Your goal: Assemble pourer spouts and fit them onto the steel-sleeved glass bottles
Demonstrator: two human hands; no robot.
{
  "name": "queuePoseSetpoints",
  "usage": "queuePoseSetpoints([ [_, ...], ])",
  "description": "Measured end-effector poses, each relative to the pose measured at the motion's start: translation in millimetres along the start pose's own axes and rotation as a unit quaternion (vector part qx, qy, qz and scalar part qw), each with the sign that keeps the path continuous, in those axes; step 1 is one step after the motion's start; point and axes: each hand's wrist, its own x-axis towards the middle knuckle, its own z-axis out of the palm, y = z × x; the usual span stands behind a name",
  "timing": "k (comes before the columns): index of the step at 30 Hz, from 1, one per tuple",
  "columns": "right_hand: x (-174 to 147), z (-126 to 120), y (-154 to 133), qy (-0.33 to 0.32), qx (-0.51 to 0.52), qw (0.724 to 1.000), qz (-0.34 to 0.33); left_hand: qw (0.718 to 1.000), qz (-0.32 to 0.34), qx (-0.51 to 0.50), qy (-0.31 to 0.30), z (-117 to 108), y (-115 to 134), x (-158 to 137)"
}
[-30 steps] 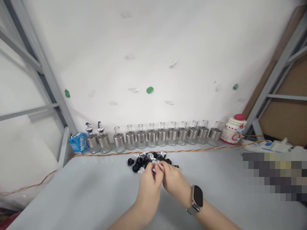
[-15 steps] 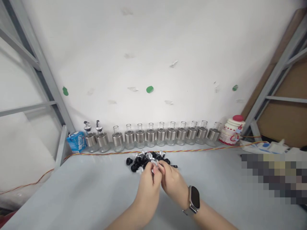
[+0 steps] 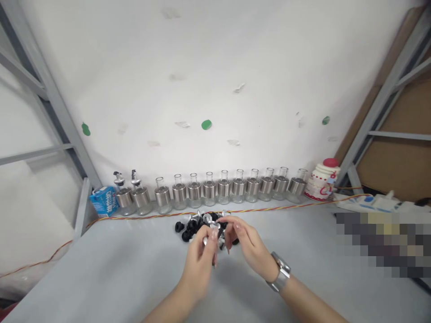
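Note:
My left hand [image 3: 198, 258] pinches a small silvery-white pourer part [image 3: 205, 241] between thumb and fingers; most of it is hidden in the grip. Just to the right, my right hand [image 3: 252, 246] is held with its fingers curved and apart, and no object shows in it. A metal-band watch [image 3: 280, 271] is on the right wrist. Beyond both hands lies a loose pile of black and silver pourer parts [image 3: 191, 225], partly covered by the fingers.
Against the wall stands a row of glass bottles with steel sleeves [image 3: 209, 190]. Two at the left carry pourer tops [image 3: 135, 179]. A blue carton [image 3: 105, 202] and a cake-shaped jar [image 3: 319, 181] flank them. A twisted cable [image 3: 266, 209] crosses the grey table [image 3: 111, 269].
My hands were together at the pile's near edge. Now they are apart, the right one opened and shifted right, the left slightly lower and leftward. The whole view has shifted slightly.

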Motion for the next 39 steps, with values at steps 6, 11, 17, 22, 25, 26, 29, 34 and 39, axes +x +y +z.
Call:
queuePoseSetpoints([
  [6, -0.4, 5.8, 1.2, 0.018, 0.044, 0.998, 0.027, 0.996, 0.020, 0.077, -0.039, -2.4, -7.7, -1.5],
  [11, -2.6, 3.8, -1.6, 0.005, 0.025, 0.999, 0.031, 0.984, 0.094, 0.143, -0.057, -3.3, -15.1, -2.9],
  [17, -4.8, 4.4, 0.3, -0.023, -0.004, 0.999, 0.044, 0.941, 0.208, 0.255, -0.075, -5.8, -14.8, -0.2],
  [22, -0.5, -2.9, -1.2, -0.010, -0.095, 0.995, 0.038, 0.887, 0.268, 0.364, -0.095, -9.9, -28.1, 11.3],
  [25, 3.6, -7.4, -2.0, -0.036, -0.183, 0.982, 0.033, 0.860, 0.305, 0.401, -0.088, -14.2, -36.5, 17.5],
  [26, 4.6, -8.3, -2.0, -0.041, -0.203, 0.978, 0.032, 0.851, 0.318, 0.409, -0.086, -15.9, -38.3, 18.8],
  [29, 6.1, -9.7, -2.2, -0.043, -0.222, 0.974, 0.031, 0.844, 0.330, 0.418, -0.069, -20.9, -41.0, 20.9],
  [34, 6.4, -9.9, -1.9, -0.058, -0.208, 0.976, 0.023, 0.875, 0.273, 0.397, -0.051, -26.4, -37.8, 22.6],
  [39, 7.2, -7.5, 4.7, -0.068, -0.136, 0.987, 0.059, 0.831, 0.314, 0.454, -0.074, -28.4, -31.5, 24.1],
])
